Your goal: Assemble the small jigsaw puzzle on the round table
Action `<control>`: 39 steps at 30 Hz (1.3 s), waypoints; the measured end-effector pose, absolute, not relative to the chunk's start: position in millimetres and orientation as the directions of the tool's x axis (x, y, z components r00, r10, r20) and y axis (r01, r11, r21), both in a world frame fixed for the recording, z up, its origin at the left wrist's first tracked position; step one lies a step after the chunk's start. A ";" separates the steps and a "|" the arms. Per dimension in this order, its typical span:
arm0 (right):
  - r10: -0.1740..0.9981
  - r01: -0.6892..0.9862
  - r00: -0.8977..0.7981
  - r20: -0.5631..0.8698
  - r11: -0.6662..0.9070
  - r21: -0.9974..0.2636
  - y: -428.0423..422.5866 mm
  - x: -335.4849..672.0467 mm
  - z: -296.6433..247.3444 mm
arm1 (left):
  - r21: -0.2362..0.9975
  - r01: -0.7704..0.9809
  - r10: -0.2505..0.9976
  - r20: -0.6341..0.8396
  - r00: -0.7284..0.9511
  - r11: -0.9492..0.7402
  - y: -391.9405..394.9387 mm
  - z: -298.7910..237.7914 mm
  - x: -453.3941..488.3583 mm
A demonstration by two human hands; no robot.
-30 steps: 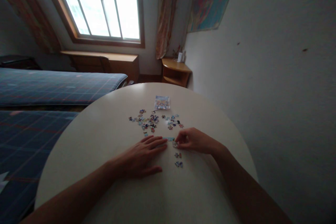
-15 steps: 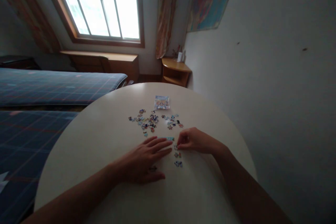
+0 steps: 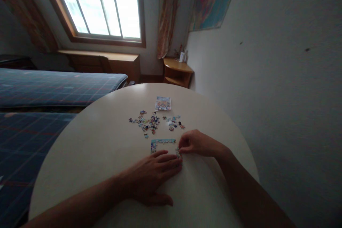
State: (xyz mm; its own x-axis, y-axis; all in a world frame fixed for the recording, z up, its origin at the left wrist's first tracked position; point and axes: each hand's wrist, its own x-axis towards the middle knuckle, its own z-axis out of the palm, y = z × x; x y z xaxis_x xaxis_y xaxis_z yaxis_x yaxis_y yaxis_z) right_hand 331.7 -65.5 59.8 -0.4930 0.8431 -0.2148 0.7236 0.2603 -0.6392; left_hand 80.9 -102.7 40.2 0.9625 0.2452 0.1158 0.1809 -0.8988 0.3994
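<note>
At far left, a plaid mattress (image 3: 64,85) lay beyond the edge of the round white table (image 3: 107,128), well apart from the work. On the tabletop, the larger heap of loose pieces (image 3: 146,123) spread on the far side of a partly built puzzle border (image 3: 163,141), with the smaller heap (image 3: 174,123) to its right. The border's far strip ran left to right, and a short left side came toward the near edge. The left hand (image 3: 159,172) lay palm down, fingers spread, hiding much of the near part; its fingertips reached the right column of pieces (image 3: 177,151). That column ran near to far, just left of the right hand's (image 3: 196,143) fingertips. Thumb and forefinger were drawn narrowly together there, though whether they gripped a piece I could not tell. Both hands met at the column, the left fingers crossing its near end. Beyond the heaps, a picture card (image 3: 162,103) lay flat, clear of both hands.
</note>
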 end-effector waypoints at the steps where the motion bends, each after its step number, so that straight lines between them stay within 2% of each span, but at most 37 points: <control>1: 0.843 0.723 -0.494 -0.214 0.262 -0.639 -65.3 331.7 59.8 | 0.398 0.182 0.244 0.112 0.963 -0.899 -102.8 39.9 81.0; 10: 0.828 0.694 -0.522 -0.205 0.273 -0.666 -63.1 331.5 57.8 | 0.397 0.164 0.237 0.142 0.961 -0.903 -102.0 37.2 81.0; 19: 0.872 0.757 -0.456 -0.180 0.273 -0.593 -67.1 326.1 58.1 | 0.398 0.139 0.219 0.162 0.962 -0.907 -102.4 40.0 82.1; 33: 0.853 0.735 -0.492 -0.175 0.298 -0.610 -65.9 326.8 56.3 | 0.354 0.108 0.165 0.134 0.977 -0.929 -106.2 45.3 84.4; 39: 0.864 0.745 -0.488 -0.122 0.340 -0.574 -63.6 330.5 57.3 | 0.349 0.100 0.157 0.139 0.978 -0.932 -108.0 46.2 85.2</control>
